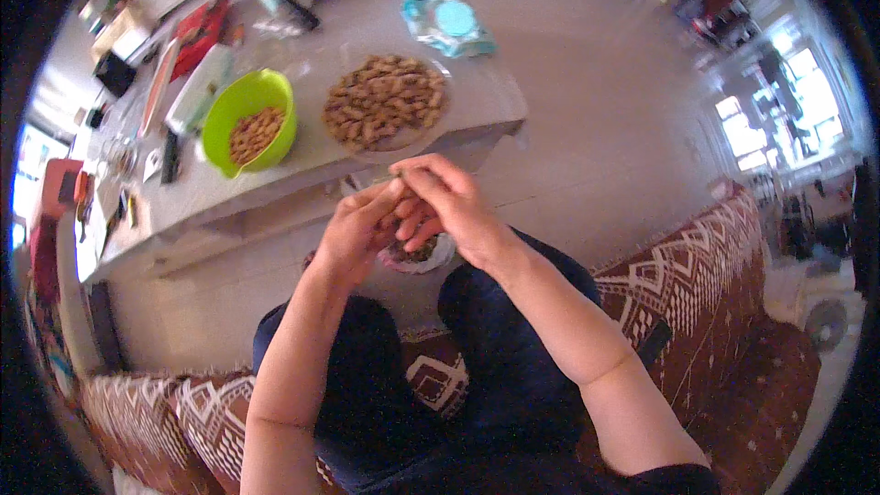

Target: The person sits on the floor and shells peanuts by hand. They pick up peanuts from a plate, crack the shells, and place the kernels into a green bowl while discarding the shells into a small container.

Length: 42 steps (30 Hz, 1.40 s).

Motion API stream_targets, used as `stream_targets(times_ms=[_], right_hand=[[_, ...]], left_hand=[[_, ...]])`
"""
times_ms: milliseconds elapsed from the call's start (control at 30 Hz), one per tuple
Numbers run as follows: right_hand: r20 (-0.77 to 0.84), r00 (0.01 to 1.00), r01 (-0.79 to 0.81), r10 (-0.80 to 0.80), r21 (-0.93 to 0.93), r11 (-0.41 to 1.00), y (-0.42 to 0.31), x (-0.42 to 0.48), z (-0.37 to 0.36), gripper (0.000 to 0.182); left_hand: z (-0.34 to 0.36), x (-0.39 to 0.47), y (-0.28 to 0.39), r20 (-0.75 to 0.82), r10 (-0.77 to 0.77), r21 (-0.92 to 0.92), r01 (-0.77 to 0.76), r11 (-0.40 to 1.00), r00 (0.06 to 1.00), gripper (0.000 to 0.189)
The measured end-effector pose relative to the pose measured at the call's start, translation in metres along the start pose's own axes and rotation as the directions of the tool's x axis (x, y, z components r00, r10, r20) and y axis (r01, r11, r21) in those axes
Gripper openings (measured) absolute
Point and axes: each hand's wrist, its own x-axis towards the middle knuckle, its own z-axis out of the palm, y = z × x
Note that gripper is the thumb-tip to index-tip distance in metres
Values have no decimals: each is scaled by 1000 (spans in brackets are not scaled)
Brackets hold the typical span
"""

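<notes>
Above the gap between my knees, my left hand (pixel 361 223) and my right hand (pixel 454 203) meet at the fingertips. A small bit of something shows at the left thumb tip, too blurred to name; the curled fingers hide whatever else lies between them. Beyond the hands, on the table, a round tray (pixel 430 137) carries a heap of unshelled peanuts (pixel 388 100). Left of it, a lime-green bowl (pixel 285 93) tilts towards me with shelled peanuts (pixel 256 134) inside. Below my hands is a bag-lined container (pixel 440 258) with dark bits in it, partly hidden by my fingers.
A pack of wipes (pixel 450 20) lies on the table (pixel 495 93), whose front edge runs just past my hands. Left of the bowl are a dark remote control (pixel 170 158), a red item (pixel 199 34) and clutter. Patterned brown sofa covers (pixel 687 275) surround my legs.
</notes>
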Motion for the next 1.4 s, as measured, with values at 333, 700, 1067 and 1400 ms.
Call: stream_targets(times_ms=[333,700,1067,1400], right_hand=[[33,982,188,-185,-200,962,-2,-4,-1,22],[251,827,552,-503,-526,647,3,-5,0,15],[7,961,235,-275,-540,808,-3,-2,-8,24],[52,995,98,-90,-177,979,-14,-10,-8,20]], left_hand=[[-1,0,-9,163,72,-361,-8,933,984,24],[-3,-3,-7,116,-15,-617,84,782,993,24],[6,2,-13,4,63,-114,-62,991,998,33],[5,-2,-10,110,120,-77,-112,991,987,27]])
